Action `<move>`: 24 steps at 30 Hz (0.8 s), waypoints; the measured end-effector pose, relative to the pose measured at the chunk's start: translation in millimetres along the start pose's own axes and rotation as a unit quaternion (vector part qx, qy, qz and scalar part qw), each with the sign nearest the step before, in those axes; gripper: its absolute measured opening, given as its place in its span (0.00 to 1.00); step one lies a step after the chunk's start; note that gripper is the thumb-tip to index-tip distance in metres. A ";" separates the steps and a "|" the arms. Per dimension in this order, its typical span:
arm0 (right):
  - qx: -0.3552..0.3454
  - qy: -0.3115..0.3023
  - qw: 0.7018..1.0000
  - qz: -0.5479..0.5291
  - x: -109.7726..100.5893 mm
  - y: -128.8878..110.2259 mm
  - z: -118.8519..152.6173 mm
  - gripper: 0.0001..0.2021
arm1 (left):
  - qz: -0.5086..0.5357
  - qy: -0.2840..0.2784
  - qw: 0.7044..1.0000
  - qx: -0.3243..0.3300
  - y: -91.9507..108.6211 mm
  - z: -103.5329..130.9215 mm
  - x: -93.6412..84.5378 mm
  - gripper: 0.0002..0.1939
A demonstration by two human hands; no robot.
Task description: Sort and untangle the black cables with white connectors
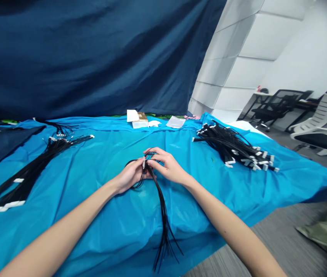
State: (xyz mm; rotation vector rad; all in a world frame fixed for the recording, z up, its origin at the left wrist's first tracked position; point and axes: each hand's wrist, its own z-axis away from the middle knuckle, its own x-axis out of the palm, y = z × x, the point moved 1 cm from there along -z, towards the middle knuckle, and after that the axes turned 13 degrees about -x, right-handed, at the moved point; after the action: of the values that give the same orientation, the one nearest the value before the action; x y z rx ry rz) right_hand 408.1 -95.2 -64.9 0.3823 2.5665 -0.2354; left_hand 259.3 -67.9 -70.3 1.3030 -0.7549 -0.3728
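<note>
In the middle of the head view both hands meet at a bundle of thin black wires (162, 204). My left hand (133, 175) is closed around part of it, with a small white connector (144, 163) showing at the fingertips. My right hand (166, 165) pinches the wires beside that connector, its fingers curled over a loop. The loose wire ends fan out downward over the near edge of the blue cloth (105, 223). How the wires meet the connector is hidden by the fingers.
A long pile of black wires with white connectors (33, 169) lies at the left. Another heap of black cables with white plugs (232, 146) lies at the right. At the back stand a small open box (139, 122) and a clear plastic bag (176, 122). Office chairs (322, 127) are beyond.
</note>
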 end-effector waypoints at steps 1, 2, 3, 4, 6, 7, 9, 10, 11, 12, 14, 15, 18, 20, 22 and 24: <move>-0.001 0.001 1.000 0.000 -0.3 0.0 0.0 0.12 | -0.002 0.001 1.000 0.001 0.0 0.1 -0.5 0.10; -0.002 0.002 1.000 0.000 -0.5 0.1 0.0 0.12 | -0.006 0.000 1.000 0.003 0.0 0.1 -1.0 0.09; -0.002 0.004 1.000 0.000 -0.6 0.2 0.1 0.12 | -0.012 -0.002 1.000 0.006 0.0 -0.1 -1.7 0.09; -0.002 0.005 1.000 0.000 -0.8 0.3 0.1 0.12 | -0.019 -0.005 1.000 0.007 0.0 -0.3 -2.4 0.09; -0.003 0.010 1.000 -0.001 -0.9 0.7 0.4 0.11 | -0.034 -0.010 0.999 0.009 0.3 -0.9 -3.6 0.10; -0.003 0.012 1.000 -0.001 -1.0 0.9 0.6 0.10 | -0.041 -0.012 0.999 0.010 0.5 -1.2 -4.1 0.10; -0.004 0.015 1.000 -0.003 -0.9 1.4 0.8 0.10 | -0.054 -0.012 0.998 0.011 1.4 -1.5 -4.7 0.11; -0.005 0.017 1.000 -0.004 -0.8 1.7 0.8 0.09 | -0.061 -0.013 0.998 0.010 2.0 -1.5 -4.8 0.11; -0.006 0.019 1.000 -0.005 -0.6 2.0 0.9 0.09 | -0.068 -0.013 0.998 0.010 2.5 -1.3 -4.9 0.11; -0.006 0.022 1.000 -0.006 -0.6 2.2 1.0 0.09 | -0.074 -0.012 0.997 0.009 3.0 -1.1 -4.9 0.12; -0.005 0.035 0.999 -0.010 -1.0 2.6 1.3 0.07 | -0.084 -0.011 0.996 0.007 3.7 -0.5 -5.3 0.12; -0.004 0.041 0.999 -0.012 -1.5 2.7 1.4 0.07 | -0.088 -0.011 0.996 0.007 3.9 -0.5 -5.6 0.13; -0.006 0.063 0.998 -0.020 -4.5 2.5 2.0 0.05 | -0.098 -0.006 0.995 0.008 3.7 -1.5 -7.9 0.14; -0.005 0.078 0.997 -0.019 -6.9 2.2 2.2 0.05 | -0.105 0.001 0.994 0.014 3.3 -3.0 -9.8 0.14; -0.001 0.092 0.996 -0.014 -8.9 1.9 2.3 0.05 | -0.116 0.009 0.993 0.019 2.8 -4.2 -11.3 0.15; -0.002 0.099 0.995 -0.012 -10.2 1.7 2.1 0.05 | -0.130 0.020 0.991 0.023 2.3 -4.7 -11.8 0.17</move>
State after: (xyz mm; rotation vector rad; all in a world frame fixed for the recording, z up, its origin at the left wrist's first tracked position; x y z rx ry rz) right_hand 418.0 -96.4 -61.5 0.3908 2.7677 -0.2116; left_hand 253.7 -56.4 -71.9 1.4538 -0.5636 -0.5401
